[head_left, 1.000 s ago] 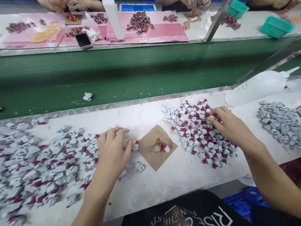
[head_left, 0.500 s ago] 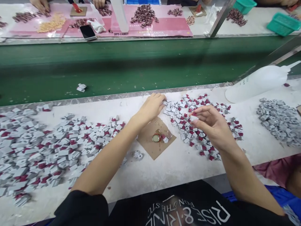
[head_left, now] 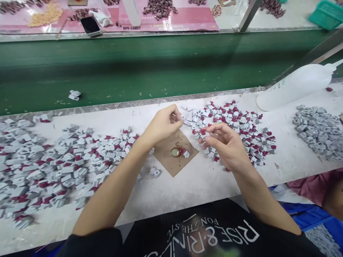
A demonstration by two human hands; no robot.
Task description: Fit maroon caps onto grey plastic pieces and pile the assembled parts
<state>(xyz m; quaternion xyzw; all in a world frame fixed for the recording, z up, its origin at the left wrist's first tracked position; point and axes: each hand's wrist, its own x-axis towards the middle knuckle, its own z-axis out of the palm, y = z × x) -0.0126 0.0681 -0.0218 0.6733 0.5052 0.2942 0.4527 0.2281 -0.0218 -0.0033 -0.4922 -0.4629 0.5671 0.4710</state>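
Note:
My right hand (head_left: 227,146) pinches a small grey-and-dark-red plastic piece (head_left: 203,133) between thumb and fingers, over the left edge of a pile of such pieces (head_left: 238,123). My left hand (head_left: 164,123) is closed, fingers curled toward the thumb, beside the grey pieces at that pile's upper left; whether something small sits in its fingertips is hidden. Below and between my hands lies a brown cardboard square (head_left: 171,167). On it rest a round, red-rimmed object (head_left: 175,152) and one grey-and-red piece (head_left: 185,153).
More grey-and-red pieces (head_left: 61,164) spread over the left of the white table (head_left: 166,200). At right stand a white squeeze bottle (head_left: 294,85) and a heap of grey pieces (head_left: 317,132). A green belt (head_left: 160,64) runs beyond the table edge, with a few pieces (head_left: 74,95) on it.
My right hand has moved left with its piece, toward the cardboard. My left hand has drawn back slightly left from the pile, its fingers curling in. The view has tilted down a little.

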